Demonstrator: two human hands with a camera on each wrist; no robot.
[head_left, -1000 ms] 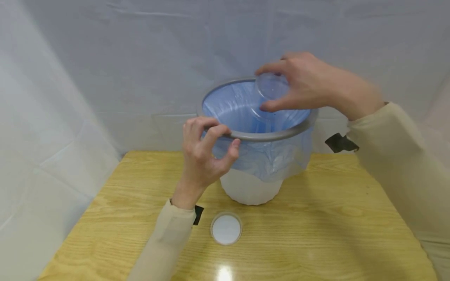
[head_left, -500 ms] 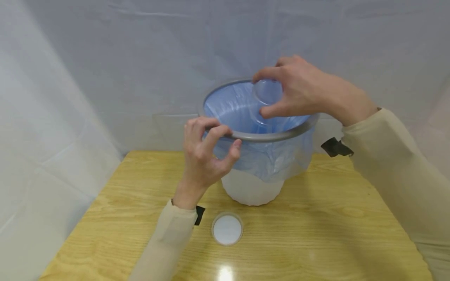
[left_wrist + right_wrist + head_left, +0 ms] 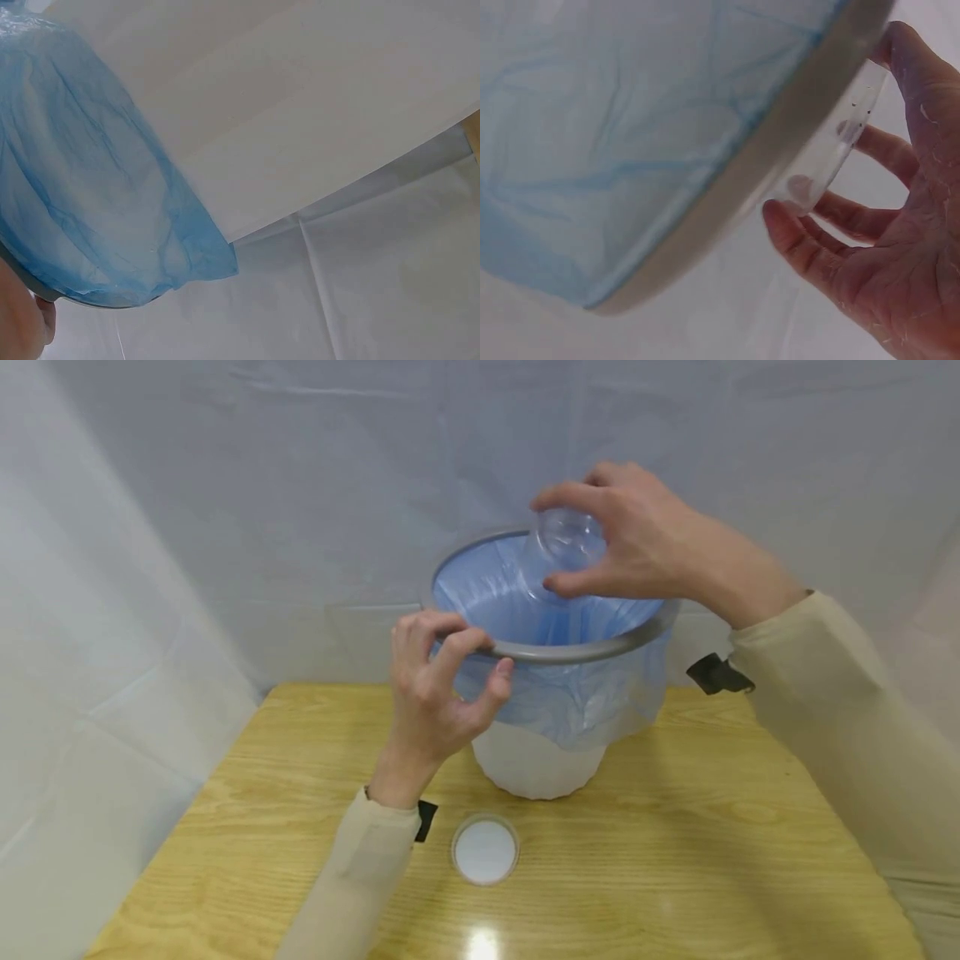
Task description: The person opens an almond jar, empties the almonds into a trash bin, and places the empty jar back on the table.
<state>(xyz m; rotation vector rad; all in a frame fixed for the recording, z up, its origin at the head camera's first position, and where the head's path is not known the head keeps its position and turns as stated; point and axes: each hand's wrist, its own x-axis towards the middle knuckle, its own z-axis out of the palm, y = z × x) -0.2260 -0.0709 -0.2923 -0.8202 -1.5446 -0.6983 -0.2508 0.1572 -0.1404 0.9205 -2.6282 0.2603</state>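
Observation:
A white trash bin (image 3: 538,764) with a blue liner bag (image 3: 555,693) folded over its grey rim stands upright on the table. My left hand (image 3: 435,681) grips the rim at its near left, fingers over the top and thumb at the outer side. Above the bin's mouth, my right hand (image 3: 645,535) holds a clear plastic cup (image 3: 570,542) by its sides, tilted over the opening. In the right wrist view, several dark specks show on the cup (image 3: 840,142), and the rim partly hides it. What lies deep in the bin is hidden.
A small round clear-rimmed dish (image 3: 486,852) with a white surface inside sits on the wooden table (image 3: 660,877) in front of the bin. White sheeting (image 3: 315,510) hangs behind and to the left.
My right hand dips slightly with the cup, then rises again and shifts a little left, the cup turning so its end faces me more. The left hand stays on the rim.

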